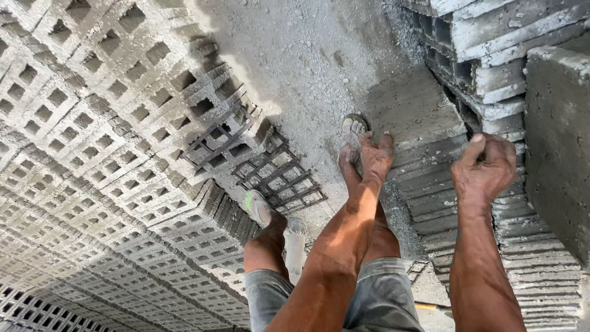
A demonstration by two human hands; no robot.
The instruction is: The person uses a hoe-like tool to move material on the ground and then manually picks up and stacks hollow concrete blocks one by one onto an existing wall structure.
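We have both hands on a grey concrete block [424, 123] in the stack, left hand [376, 157] spread flat, right hand [485, 169] curled at its edge; lifting needs an even grip.

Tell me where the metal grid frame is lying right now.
In the head view, the metal grid frame lies on the dusty ground left of centre, at the edge of the big field of hollow blocks, just above the person's left foot.
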